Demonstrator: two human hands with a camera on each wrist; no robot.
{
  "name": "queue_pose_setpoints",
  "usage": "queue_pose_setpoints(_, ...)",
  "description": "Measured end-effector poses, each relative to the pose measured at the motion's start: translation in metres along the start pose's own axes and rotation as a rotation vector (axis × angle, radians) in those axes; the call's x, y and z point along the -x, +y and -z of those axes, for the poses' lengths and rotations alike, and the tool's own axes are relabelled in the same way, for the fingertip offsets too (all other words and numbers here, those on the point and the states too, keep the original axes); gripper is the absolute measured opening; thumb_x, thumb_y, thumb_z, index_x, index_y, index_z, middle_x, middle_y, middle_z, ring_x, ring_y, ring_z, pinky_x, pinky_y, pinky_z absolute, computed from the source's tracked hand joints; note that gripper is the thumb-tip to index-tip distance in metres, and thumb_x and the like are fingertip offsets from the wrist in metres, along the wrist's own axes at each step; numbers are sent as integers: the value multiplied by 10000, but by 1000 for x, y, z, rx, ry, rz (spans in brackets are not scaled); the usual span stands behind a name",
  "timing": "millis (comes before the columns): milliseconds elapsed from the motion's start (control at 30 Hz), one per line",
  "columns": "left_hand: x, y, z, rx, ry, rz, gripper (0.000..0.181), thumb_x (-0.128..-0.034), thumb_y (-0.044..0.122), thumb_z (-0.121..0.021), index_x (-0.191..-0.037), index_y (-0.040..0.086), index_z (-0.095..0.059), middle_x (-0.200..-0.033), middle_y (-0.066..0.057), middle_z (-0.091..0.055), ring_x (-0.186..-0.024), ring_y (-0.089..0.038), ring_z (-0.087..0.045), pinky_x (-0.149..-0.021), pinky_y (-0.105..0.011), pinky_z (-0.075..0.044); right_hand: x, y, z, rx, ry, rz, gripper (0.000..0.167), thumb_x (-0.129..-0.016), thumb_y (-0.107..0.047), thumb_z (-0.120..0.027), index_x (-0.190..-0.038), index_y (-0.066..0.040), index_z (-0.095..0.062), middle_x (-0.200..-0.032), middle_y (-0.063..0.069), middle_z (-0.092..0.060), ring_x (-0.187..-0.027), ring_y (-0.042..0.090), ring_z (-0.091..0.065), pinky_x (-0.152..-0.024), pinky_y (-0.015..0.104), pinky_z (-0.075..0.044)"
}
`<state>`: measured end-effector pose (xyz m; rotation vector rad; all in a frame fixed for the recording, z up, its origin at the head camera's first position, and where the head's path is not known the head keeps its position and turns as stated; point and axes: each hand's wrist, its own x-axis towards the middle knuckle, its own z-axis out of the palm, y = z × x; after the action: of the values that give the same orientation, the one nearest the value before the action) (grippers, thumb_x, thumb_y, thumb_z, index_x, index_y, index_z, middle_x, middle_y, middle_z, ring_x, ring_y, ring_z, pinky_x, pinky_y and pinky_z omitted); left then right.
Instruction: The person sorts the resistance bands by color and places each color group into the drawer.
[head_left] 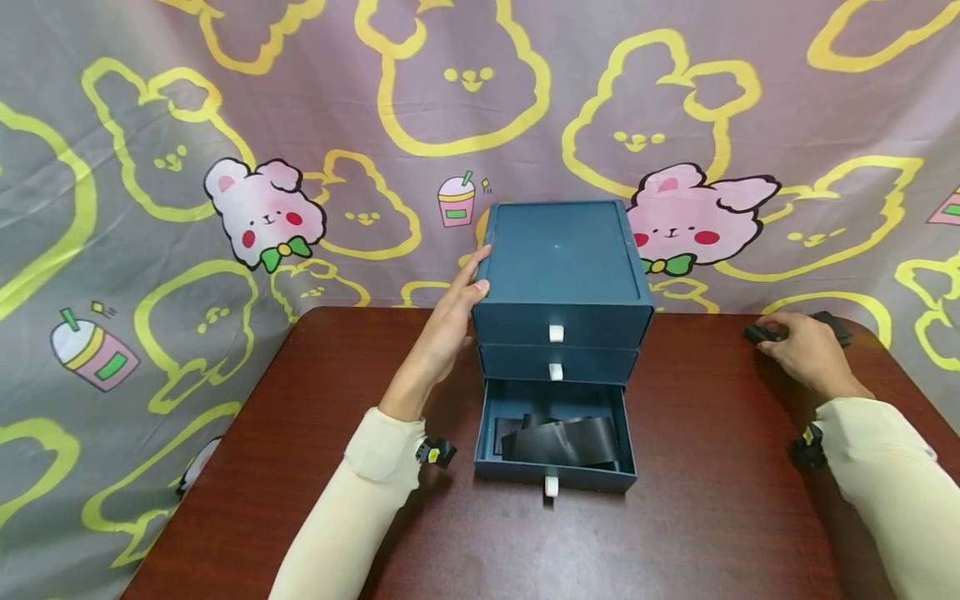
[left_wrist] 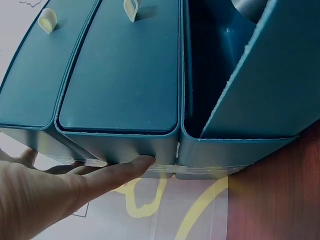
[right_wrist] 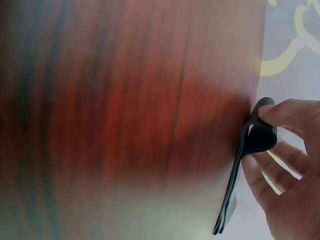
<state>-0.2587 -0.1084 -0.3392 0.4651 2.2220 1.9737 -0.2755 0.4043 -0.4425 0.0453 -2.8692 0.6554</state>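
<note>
A dark blue three-tier drawer box (head_left: 558, 258) stands on the table, its bottom drawer (head_left: 517, 475) pulled out. Inside that drawer lie glossy black folded strips (head_left: 564, 440). My left hand (head_left: 442, 329) rests against the box's left side; in the left wrist view its extended fingers and thumb (left_wrist: 137, 162) touch the side wall. Off to the right, near the table's back corner, my right hand (head_left: 813, 354) is at a folded black strap (right_wrist: 235, 175). The right wrist view shows the thumb and fingers pinching its looped end, while the doubled length lies on the table.
The two upper drawers are closed, each with a small white pull tab (head_left: 556, 333). Behind the reddish-brown table (head_left: 705, 500) hangs a cartoon-printed curtain (head_left: 337, 100), close to the back of the box.
</note>
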Motion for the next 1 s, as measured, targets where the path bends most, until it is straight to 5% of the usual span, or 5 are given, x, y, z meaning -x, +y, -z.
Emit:
queue_pose_setpoints(233,0,0,0,-4,-5,-1,568,-1072,444,-416,-1623,474,-279,-1765,83,-65,-1605,-326,-128,-1110,-862,-208,3,-7,8,-24,23,-7,270,-902,16,-659,-1165,68,-689,-1105,360,-685,-850,396,-591,-680,395,-425)
queue_pose_setpoints(533,1,1,0,-3,0,-2,571,-1071,440,-417,-1625,467,-278,-1766,69,-68,-1601,-332,-131,-1109,-864,-208,17,-27,22,-100,105,31,269,-929,20,-654,-1192,29,-711,-1076,328,-716,-710,-164,-433,-551,176,-392)
queue_pose_setpoints(733,1,0,0,2,2,-3,572,-1073,431,-419,-1626,465,-278,-1768,66,-62,-1600,-343,-130,-1108,-866,-203,28,-44,33,-130,135,33,352,-938,28,-649,-1286,1,-694,-1087,280,-703,-752,-199,-399,-574,142,-376)
queue_pose_setpoints(800,1,0,0,0,0,-6,574,-1074,429,-418,-1629,462,-274,-1768,63,-59,-1600,-344,-127,-1110,-866,-200,31,-50,37,-136,134,28,367,-936,30,-659,-1300,-8,-688,-1042,208,-701,-748,-167,-419,-570,148,-387)
queue_pose_setpoints(1000,1,0,0,3,-8,-12,578,-1074,429,-417,-1632,458,-266,-1768,64,-53,-1601,-342,-123,-1113,-863,-200,41,-69,50,-220,154,71,347,-923,54,-685,-1265,-5,-702,-927,-290,-559,-792,-202,-472,-644,27,-418)
